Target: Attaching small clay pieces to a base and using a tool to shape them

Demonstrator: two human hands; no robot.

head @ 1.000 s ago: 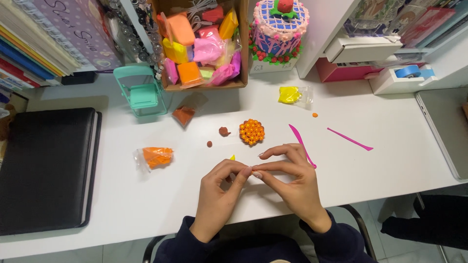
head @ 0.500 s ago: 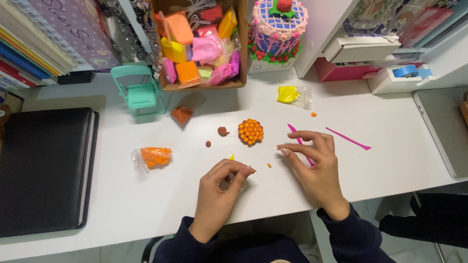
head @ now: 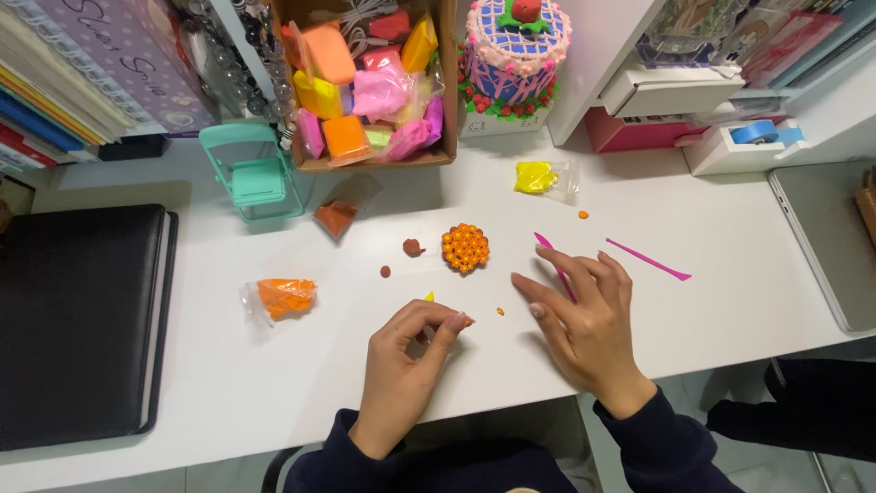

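— What does the left hand (head: 406, 351) do?

— Its fingertips are pressed together on a tiny orange clay bit (head: 467, 321), just above the white bench (head: 730, 301).

— And the right hand (head: 584, 315)?

— It is spread, the fingers loose, and it lies over a pink plastic modelling tool (head: 545, 246). I cannot tell if it grips the tool. Nothing else is in it.

— Where is the clay piece?

— The round cluster of small orange clay balls (head: 465, 247) sits on the bench, beyond both hands and apart from them. A brown clay lump (head: 412, 246) is just beside it. A clear bag with orange clay (head: 281, 298) lies to the left, and a second pink tool (head: 648, 259) to the right.
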